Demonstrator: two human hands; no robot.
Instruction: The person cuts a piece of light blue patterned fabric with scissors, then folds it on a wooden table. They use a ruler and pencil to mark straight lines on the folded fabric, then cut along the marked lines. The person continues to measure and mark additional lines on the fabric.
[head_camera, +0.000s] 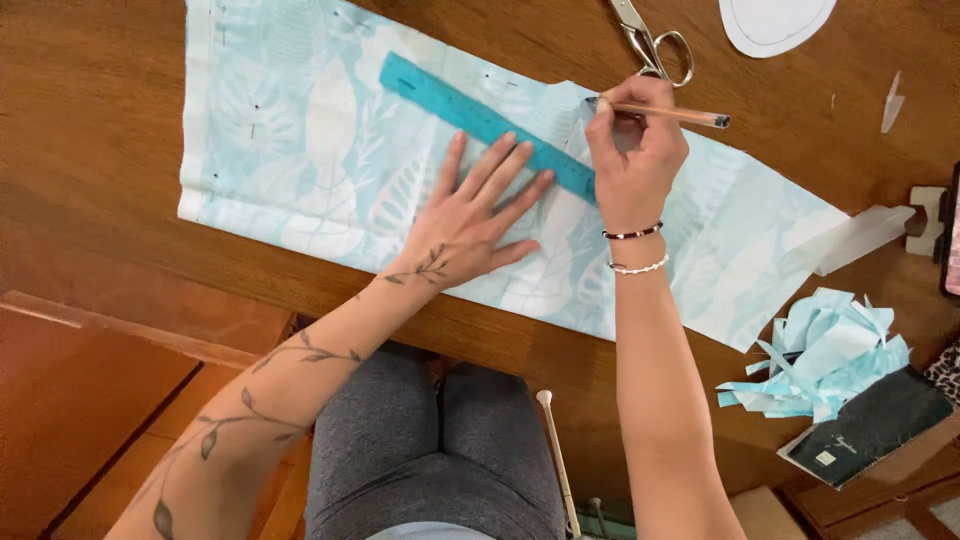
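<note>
A long piece of pale blue leaf-print fabric (300, 130) lies spread on the wooden table (90, 130). A teal ruler (470, 112) rests diagonally on it. My left hand (475, 215) lies flat with fingers spread, pressing the fabric and the ruler's lower edge. My right hand (635, 150) grips a wooden pencil (670, 113), its tip touching the fabric at the ruler's right end.
Metal scissors (650, 40) lie at the table's far edge, beside a white oval paper shape (775, 20). Several fabric scraps (820, 355) are heaped at the right over a dark booklet (870, 425). A clear plastic piece (860, 235) lies near the fabric's right end.
</note>
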